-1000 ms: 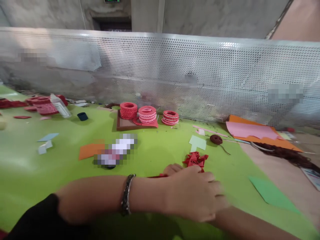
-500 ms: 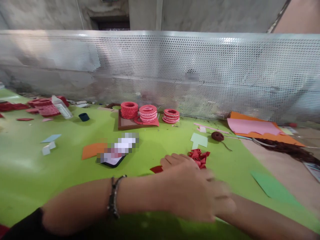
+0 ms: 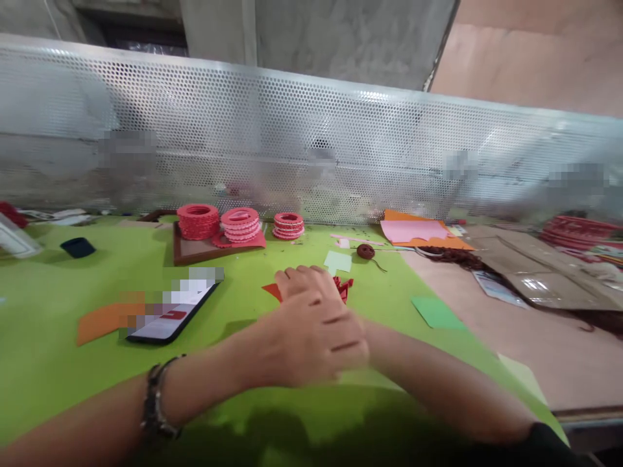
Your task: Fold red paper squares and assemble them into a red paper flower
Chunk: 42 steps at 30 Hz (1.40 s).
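Note:
My left hand [image 3: 311, 340], with a dark bracelet on its wrist, lies across my right wrist, its fingers curled over it and slightly blurred. Just beyond it is my right hand [image 3: 302, 280], knuckles up and fingers bent down over a piece of red paper. A pointed corner of that red paper [image 3: 271, 291] sticks out on the left; its rest is hidden under the hand. Close on the right, a folded red paper piece [image 3: 344, 289] with several points shows partly behind the hands.
A phone [image 3: 178, 311] lies at the left on the green table cover [image 3: 233, 279], beside orange paper [image 3: 100, 321]. Stacks of red and pink rings [image 3: 198, 222] stand on a brown tray [image 3: 182, 251]. Brown yarn [image 3: 365, 251] and green paper [image 3: 438, 312] lie rightward. Perforated metal [image 3: 282, 143] rises behind.
The view has swung to the right, so the table things appear farther left. My left hand has stayed over my right wrist and looks less blurred. My right hand remains by the red paper.

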### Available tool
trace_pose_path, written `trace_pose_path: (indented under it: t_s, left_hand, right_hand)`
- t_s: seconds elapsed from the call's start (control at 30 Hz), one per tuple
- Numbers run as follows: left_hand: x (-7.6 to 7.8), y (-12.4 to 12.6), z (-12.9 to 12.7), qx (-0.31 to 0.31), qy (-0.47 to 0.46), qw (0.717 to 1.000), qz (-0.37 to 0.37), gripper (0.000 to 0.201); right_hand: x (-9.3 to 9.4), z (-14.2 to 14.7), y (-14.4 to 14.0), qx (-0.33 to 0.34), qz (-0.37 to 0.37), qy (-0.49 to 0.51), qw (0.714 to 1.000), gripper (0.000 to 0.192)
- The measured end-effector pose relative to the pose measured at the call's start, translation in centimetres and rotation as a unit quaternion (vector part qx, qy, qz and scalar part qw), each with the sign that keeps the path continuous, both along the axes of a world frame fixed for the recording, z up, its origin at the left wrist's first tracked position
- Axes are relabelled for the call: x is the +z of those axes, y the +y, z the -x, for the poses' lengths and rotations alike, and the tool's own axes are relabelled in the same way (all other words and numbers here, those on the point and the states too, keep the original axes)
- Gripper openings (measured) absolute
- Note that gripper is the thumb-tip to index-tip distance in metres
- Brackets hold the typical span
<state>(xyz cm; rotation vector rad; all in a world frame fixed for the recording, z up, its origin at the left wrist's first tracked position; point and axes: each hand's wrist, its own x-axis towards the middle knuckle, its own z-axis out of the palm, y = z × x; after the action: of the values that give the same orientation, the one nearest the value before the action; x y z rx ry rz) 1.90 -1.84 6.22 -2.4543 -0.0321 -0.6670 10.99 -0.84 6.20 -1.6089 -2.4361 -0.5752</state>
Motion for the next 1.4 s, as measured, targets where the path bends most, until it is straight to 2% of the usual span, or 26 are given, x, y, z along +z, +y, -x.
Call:
trace_pose_path:
  t_s: [0.07, 0.13, 0.2, 0.3, 0.37, 0.47, 0.5, 0.57, 0.6, 0.63, 0.7, 0.8, 0.9, 1.1, 1.4]
  left_hand:
    - [0.0, -0.7, -0.8, -0.019, -0.005, 1.0, 0.0, 0.011]
    - [0.4, -0.8, -0.7, 0.04, -0.007, 0.999, 0.016, 0.015]
    - [0.9, -0.2, 0.6, 0.088, 0.007, 0.996, 0.03, 0.018]
    - [1.7, 1.7, 4.1, 0.16, -0.016, 0.985, 0.065, 0.024]
    - [2.1, 3.3, 7.3, 0.229, -0.062, 0.963, 0.13, 0.02]
    - [2.2, 5.9, 12.7, 0.299, -0.091, 0.93, 0.196, 0.02]
    - [2.0, 6.7, 14.4, 0.322, -0.088, 0.914, 0.231, 0.022]
    - [0.9, 8.1, 17.3, 0.372, -0.067, 0.819, 0.432, 0.042]
    - [0.2, 8.8, 18.5, 0.375, -0.04, 0.769, 0.517, 0.053]
    - [-0.5, 9.5, 19.4, 0.382, -0.018, 0.746, 0.546, 0.063]
    - [-2.0, 10.7, 20.5, 0.386, -0.013, 0.73, 0.564, 0.067]
    - [-3.6, 12.3, 21.0, 0.381, -0.027, 0.726, 0.573, 0.065]
    - [-4.4, 13.6, 20.8, 0.377, -0.048, 0.73, 0.568, 0.06]
    - [-6.1, 15.3, 20.0, 0.393, -0.122, 0.741, 0.531, 0.037]
    - [-7.5, 14.1, 19.9, 0.379, -0.186, 0.754, 0.503, 0.038]
  right_hand:
    - [0.0, 0.5, -0.3, 0.02, -0.005, -0.002, 1.0, 0.02]
    - [0.2, 0.4, -0.8, 0.024, -0.011, 0.001, 1.0, 0.029]
    - [0.5, -0.1, -1.1, 0.023, -0.018, 0.005, 1.0, 0.031]
    - [0.7, -1.1, -1.1, 0.025, -0.01, -0.002, 1.0, 0.026]
    - [0.6, -1.8, -1.0, 0.021, -0.006, -0.002, 1.0, 0.025]
    - [0.0, -3.1, -1.0, 0.01, 0.006, 0.014, 1.0, 0.022]
    - [-0.2, -3.7, -1.0, 0.003, 0.016, 0.023, 1.0, 0.021]
    - [-0.8, -5.1, -1.2, -0.011, 0.035, 0.047, 0.998, 0.02]
    - [-1.2, -5.9, -1.3, -0.015, 0.04, 0.062, 0.997, 0.02]
    - [-1.6, -6.6, -1.3, -0.018, 0.046, 0.074, 0.996, 0.02]
    - [-2.4, -8.0, -1.5, -0.02, 0.052, 0.104, 0.993, 0.02]
    - [-3.5, -9.3, -1.7, -0.005, 0.091, 0.218, 0.972, 0.023]
    - [-4.1, -9.8, -1.8, -0.002, 0.108, 0.254, 0.961, 0.022]
    - [-4.2, -10.7, -1.7, 0.014, 0.12, 0.267, 0.956, 0.023]
    - [-4.3, -10.6, -1.5, 0.028, 0.1, 0.254, 0.962, 0.024]
